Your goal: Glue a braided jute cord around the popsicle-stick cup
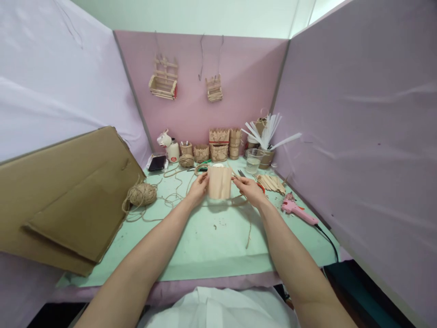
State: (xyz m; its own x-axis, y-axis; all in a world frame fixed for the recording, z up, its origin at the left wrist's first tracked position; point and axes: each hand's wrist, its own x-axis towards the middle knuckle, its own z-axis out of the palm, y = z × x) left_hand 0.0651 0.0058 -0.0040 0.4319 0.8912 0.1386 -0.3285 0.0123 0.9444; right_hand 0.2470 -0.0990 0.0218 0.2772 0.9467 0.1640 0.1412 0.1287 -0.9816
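A small cup covered in flat wooden sticks [219,183] is held up above the table, its pale rim partly showing at the top. My left hand [198,189] grips its left side, fingers closed. At the cup's right side, my right hand [251,190] pinches a strand of jute twine. A loose tail of twine [250,228] hangs down below that hand onto the green cloth. Scissors with orange handles [261,187] lie partly hidden behind my right hand.
A twine ball [142,194] lies left, beside leaning cardboard [68,196]. At right are wooden sticks [271,183] and a pink glue gun [298,210] with a black cord. Behind stand a clear cup [253,161], several stick-covered pots [219,152] and a pot of white strips [266,157].
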